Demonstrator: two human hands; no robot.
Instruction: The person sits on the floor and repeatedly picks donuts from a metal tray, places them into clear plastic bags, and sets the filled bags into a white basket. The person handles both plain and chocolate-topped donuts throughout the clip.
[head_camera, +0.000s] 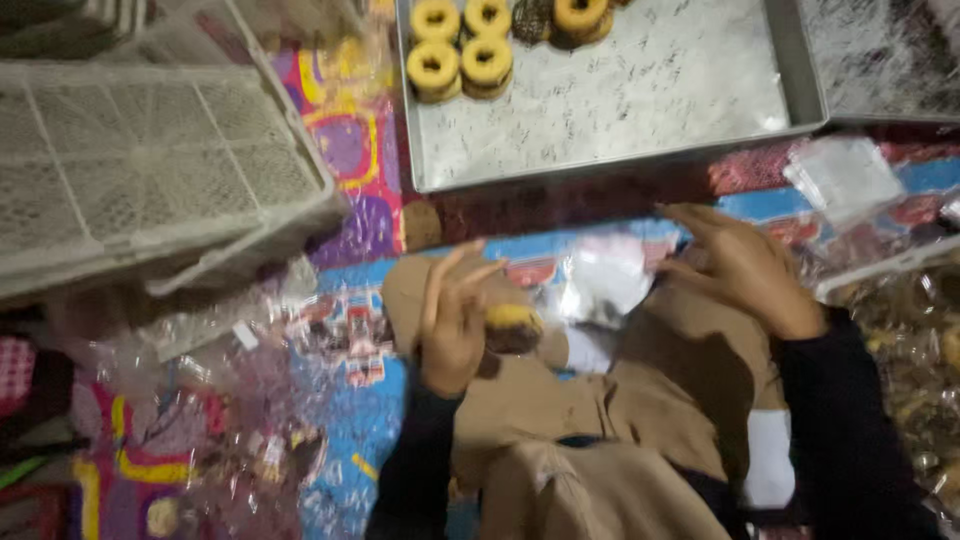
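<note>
My left hand (452, 318) holds a round yellow-topped cake (512, 326) with a dark underside, over my lap. My right hand (738, 265) is to its right with fingers spread, touching a clear plastic bag (604, 278) that lies between the two hands. Both arms wear dark sleeves. Brown cloth (600, 420) covers my lap below them. A large metal tray (620, 100) lies ahead, with several more round yellow cakes (460, 62) in its far left corner.
A white plastic mesh crate (150, 160) stands at the upper left. Clear plastic wrappers (230, 400) are scattered on a colourful mat at the left. A stack of clear bags (845, 178) lies at the right, near a second tray (880, 60).
</note>
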